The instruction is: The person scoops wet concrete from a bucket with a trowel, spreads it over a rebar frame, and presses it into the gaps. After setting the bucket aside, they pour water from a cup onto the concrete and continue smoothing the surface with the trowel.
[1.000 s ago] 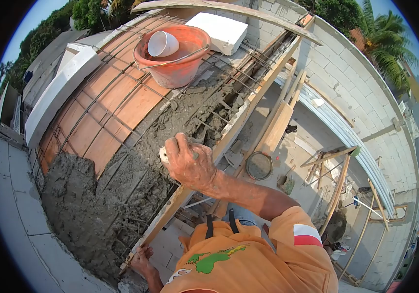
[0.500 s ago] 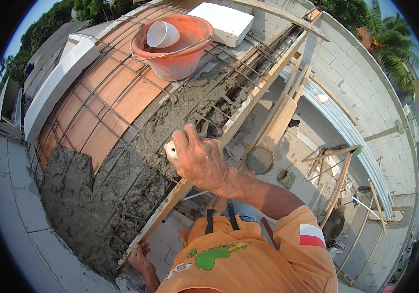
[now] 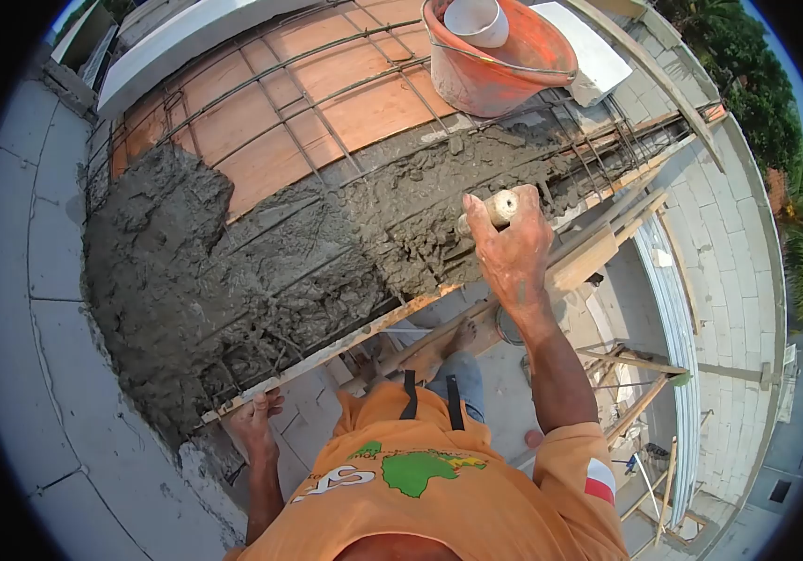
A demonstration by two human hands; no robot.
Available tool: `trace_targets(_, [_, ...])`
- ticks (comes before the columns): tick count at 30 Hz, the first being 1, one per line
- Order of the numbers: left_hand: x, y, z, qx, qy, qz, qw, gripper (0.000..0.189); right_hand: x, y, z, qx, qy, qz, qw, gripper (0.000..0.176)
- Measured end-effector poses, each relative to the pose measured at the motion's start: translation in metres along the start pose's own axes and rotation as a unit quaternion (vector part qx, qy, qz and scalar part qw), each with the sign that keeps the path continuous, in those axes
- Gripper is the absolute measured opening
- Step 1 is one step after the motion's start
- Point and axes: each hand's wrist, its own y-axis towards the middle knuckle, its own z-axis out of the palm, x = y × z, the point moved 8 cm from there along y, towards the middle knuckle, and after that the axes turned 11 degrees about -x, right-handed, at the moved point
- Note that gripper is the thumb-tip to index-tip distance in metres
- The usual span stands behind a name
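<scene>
My right hand [image 3: 513,243] is closed round the pale round handle [image 3: 504,206] of a trowel, above the wet concrete [image 3: 261,262]. Most of the trowel's blade is hidden behind the hand. Low on the left, my left hand [image 3: 253,428] is at the near end of a long wooden board [image 3: 326,351], its fingers bent against the board's outer side. That board runs along the edge of the concrete. Steel bars [image 3: 275,238] show partly sunk in the rough grey mix.
An orange bucket [image 3: 476,79] with a white cup [image 3: 476,21] in it stands beyond the concrete, beside a white block [image 3: 598,56]. Rebar crosses the plywood [image 3: 280,112]. A block wall [image 3: 41,355] borders the left; below the board lies a lower floor with timber.
My right hand has moved right and farther along the concrete with the trowel, its handle end now turned up. The view has swung, shifting the bucket right. My left hand stays by the board's end.
</scene>
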Motion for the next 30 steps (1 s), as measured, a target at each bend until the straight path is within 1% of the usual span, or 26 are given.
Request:
trace_targets(1, [-0.001, 0.001, 0.001, 0.009, -0.001, 0.004, 1.000, 0.059, -0.003, 0.002, 0.003, 0.009, 0.001, -0.003, 1.000, 0.031])
trace_targets(3, [0.001, -0.001, -0.002, 0.008, -0.004, 0.002, 1.000, 0.058, -0.020, 0.009, 0.002, 0.056, -0.017, 0.089, 0.994, 0.033])
trace_targets(5, [0.000, 0.001, 0.001, 0.012, -0.011, 0.001, 1.000, 0.056, 0.011, 0.026, -0.025, 0.020, 0.013, 0.104, 0.994, 0.035])
trace_targets(6, [0.003, 0.002, 0.000, 0.009, -0.012, -0.004, 1.000, 0.056, 0.020, 0.030, -0.026, 0.026, 0.012, 0.102, 0.994, 0.035])
trace_targets(8, [0.007, 0.004, 0.000, 0.017, -0.021, 0.000, 1.000, 0.054, 0.023, 0.033, -0.025, 0.025, 0.054, 0.161, 0.985, 0.037])
trace_targets(9, [0.008, 0.003, -0.001, 0.016, -0.022, -0.003, 1.000, 0.054, 0.006, 0.025, -0.012, 0.027, 0.052, 0.161, 0.985, 0.037])
trace_targets(11, [0.007, 0.003, 0.001, 0.014, -0.020, 0.006, 1.000, 0.053, -0.056, 0.000, 0.025, 0.028, 0.076, 0.218, 0.973, 0.037])
trace_targets(12, [0.007, 0.003, 0.001, 0.010, -0.023, 0.003, 1.000, 0.053, -0.054, 0.002, 0.028, 0.042, 0.130, 0.213, 0.968, 0.038])
trace_targets(13, [0.005, 0.004, 0.003, 0.015, -0.024, 0.006, 1.000, 0.053, -0.053, 0.006, 0.026, 0.046, 0.133, 0.209, 0.968, 0.038])
trace_targets(15, [0.001, 0.004, 0.000, 0.023, -0.021, 0.010, 0.999, 0.052, -0.043, 0.011, 0.017, 0.095, 0.108, 0.212, 0.967, 0.037])
trace_targets(17, [0.001, 0.003, 0.001, 0.030, -0.015, 0.008, 0.999, 0.052, -0.017, 0.032, -0.016, 0.041, 0.080, 0.180, 0.980, 0.036])
trace_targets(19, [0.002, 0.003, 0.002, 0.024, -0.016, 0.008, 1.000, 0.053, 0.011, 0.043, -0.035, 0.032, 0.112, 0.144, 0.983, 0.037])
trace_targets(22, [0.005, 0.003, 0.001, 0.019, -0.015, 0.010, 1.000, 0.054, -0.014, -0.002, 0.012, 0.052, 0.081, 0.162, 0.982, 0.036])
trace_targets(23, [0.005, 0.004, 0.000, 0.016, -0.016, 0.014, 1.000, 0.055, -0.027, -0.019, 0.025, 0.030, 0.097, 0.143, 0.985, 0.036])
trace_targets(25, [0.005, 0.004, 0.001, 0.017, -0.021, 0.015, 1.000, 0.055, -0.020, -0.008, 0.022, 0.079, 0.098, 0.159, 0.979, 0.034])
trace_targets(27, [0.003, 0.006, 0.001, 0.023, -0.023, 0.013, 0.999, 0.054, 0.003, 0.014, -0.007, 0.048, 0.092, 0.161, 0.981, 0.032])
trace_targets(29, [0.007, 0.003, 0.000, 0.024, -0.013, -0.002, 1.000, 0.053, 0.038, 0.041, -0.051, -0.019, 0.053, 0.122, 0.991, 0.028])
trace_targets(30, [0.008, 0.003, 0.000, 0.021, -0.013, -0.007, 1.000, 0.053, 0.059, 0.046, -0.064, -0.028, 0.069, 0.117, 0.990, 0.026])
